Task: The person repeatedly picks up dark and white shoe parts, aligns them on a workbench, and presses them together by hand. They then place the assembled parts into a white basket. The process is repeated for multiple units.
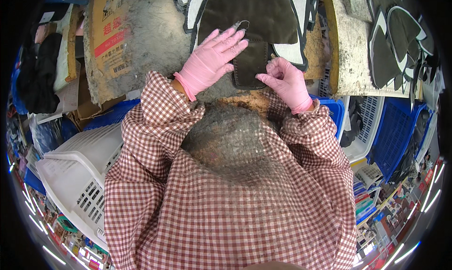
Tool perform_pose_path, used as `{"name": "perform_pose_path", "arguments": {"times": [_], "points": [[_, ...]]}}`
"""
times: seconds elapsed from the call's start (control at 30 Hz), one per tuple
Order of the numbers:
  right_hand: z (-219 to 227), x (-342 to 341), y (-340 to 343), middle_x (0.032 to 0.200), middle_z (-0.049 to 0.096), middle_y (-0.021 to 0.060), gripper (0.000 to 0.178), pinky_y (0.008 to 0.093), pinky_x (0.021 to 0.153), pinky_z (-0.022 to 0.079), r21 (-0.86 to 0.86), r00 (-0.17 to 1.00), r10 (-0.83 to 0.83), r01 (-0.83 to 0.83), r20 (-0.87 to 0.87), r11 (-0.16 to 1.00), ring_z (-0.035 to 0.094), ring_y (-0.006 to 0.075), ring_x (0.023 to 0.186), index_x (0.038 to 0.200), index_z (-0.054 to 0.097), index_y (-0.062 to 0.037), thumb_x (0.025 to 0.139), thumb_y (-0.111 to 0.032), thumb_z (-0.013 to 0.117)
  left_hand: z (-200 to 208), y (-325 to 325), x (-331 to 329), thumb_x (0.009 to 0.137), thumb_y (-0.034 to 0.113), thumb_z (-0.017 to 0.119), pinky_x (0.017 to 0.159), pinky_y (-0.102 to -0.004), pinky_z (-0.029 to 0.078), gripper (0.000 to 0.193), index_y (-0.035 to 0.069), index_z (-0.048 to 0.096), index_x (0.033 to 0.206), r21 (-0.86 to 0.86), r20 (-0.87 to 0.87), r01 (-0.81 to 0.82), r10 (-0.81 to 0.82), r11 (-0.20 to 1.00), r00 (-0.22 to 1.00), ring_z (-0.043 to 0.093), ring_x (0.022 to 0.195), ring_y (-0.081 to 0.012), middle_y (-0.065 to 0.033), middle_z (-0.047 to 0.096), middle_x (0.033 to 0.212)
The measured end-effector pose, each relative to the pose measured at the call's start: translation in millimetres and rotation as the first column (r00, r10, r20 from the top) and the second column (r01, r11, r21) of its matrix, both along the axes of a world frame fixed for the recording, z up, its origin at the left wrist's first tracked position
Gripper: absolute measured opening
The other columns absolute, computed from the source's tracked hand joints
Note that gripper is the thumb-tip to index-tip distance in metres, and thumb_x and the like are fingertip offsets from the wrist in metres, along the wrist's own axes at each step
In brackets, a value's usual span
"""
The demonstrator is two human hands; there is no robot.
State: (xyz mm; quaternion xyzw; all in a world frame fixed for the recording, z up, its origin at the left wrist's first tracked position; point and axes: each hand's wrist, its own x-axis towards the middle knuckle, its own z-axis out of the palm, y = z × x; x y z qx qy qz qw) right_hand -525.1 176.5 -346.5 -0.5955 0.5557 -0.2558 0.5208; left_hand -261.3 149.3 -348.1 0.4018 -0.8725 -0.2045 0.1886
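Observation:
My left hand (pixel 214 58), in a pink glove, lies flat with fingers stretched over dark brown, leather-like cut pieces. Its fingertips reach the lower left part of a large rounded piece (pixel 249 15). Below that extends a narrow dark strip (pixel 249 67) with stitch-like marks along its edges and a rounded lower end. On the strip's right side is my right hand (pixel 286 84), also pink-gloved. Its fingers are curled and its thumb points at the strip's edge; whatever is pinched there is too small to make out. A thin dark loop shows beside the left fingertips. White pieces with dark borders (pixel 289 53) lie underneath.
Worn grey cardboard (pixel 150 44) covers the work surface at left. More dark and white cut pieces (pixel 400 39) lie on a board at right. A white plastic basket (pixel 80 171) stands low left, and a blue basket (pixel 393 133) low right. A checked apron (pixel 226 218) spans my lap.

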Motion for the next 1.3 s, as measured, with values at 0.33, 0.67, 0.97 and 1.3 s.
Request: {"name": "perform_pose_path", "arguments": {"times": [0.33, 0.67, 0.97, 1.3], "points": [[15.5, 3.8, -9.2, 0.069, 0.057, 0.0035, 0.032, 0.0298, 0.061, 0.049, -0.051, 0.971, 0.128, -0.141, -0.202, 0.989, 0.054, 0.0156, 0.062, 0.088, 0.058, -0.0037, 0.081, -0.021, 0.084, -5.8, -0.3, 6.6, 0.08, 0.01, 0.074, 0.122, -0.0496, 0.026, 0.053, 0.012, 0.064, 0.132, 0.073, -0.069, 0.032, -0.027, 0.997, 0.997, 0.038, 0.145, -0.0315, -0.0074, 0.049, 0.151], [9.1, 8.1, -2.7, 0.07, 0.061, 0.0085, 0.032, 0.0337, 0.062, 0.052, -0.088, 0.952, 0.116, -0.146, -0.284, 0.985, 0.063, 0.0239, 0.064, 0.09, 0.057, -0.0047, 0.081, -0.022, 0.082, 48.4, 27.4, -14.2, 0.089, 0.006, 0.065, 0.083, -0.0356, 0.054, 0.019, 0.005, 0.072, 0.107, -0.132, -0.388, -0.272, 0.203, 0.953, 0.899, 0.065, 0.103, -0.023, -0.0074, 0.072, 0.099], [41.5, 5.8, -62.7, 0.118, 0.058, 0.0191, 0.077, 0.039, 0.095, 0.05, -0.703, 0.901, -0.24, -0.093, -0.36, 0.705, 0.058, 0.0341, 0.111, 0.132, 0.053, -0.0012, 0.07, -0.027, 0.091, -24.8, 72.8, -38.1, 0.086, 0.01, 0.059, 0.108, -0.0408, 0.049, 0.042, 0.007, 0.064, 0.128, -0.254, 0.126, 0.09, -0.06, 0.963, 0.99, 0.057, 0.127, -0.0267, -0.0106, 0.062, 0.131], [61.5, -17.5, -88.9, 0.108, 0.073, 0.0035, 0.039, 0.0269, 0.088, 0.053, 0.242, 0.828, 0.459, -0.541, 0.322, 0.806, 0.064, 0.009, 0.099, 0.121, 0.068, 0.0013, 0.087, -0.015, 0.08, -25.5, 63.7, -51.5, 0.09, 0.013, 0.057, 0.112, -0.041, 0.044, 0.037, 0.003, 0.061, 0.126, -0.348, 0.12, 0.104, -0.065, 0.932, 0.991, 0.054, 0.131, -0.0266, -0.0128, 0.055, 0.142]]}}
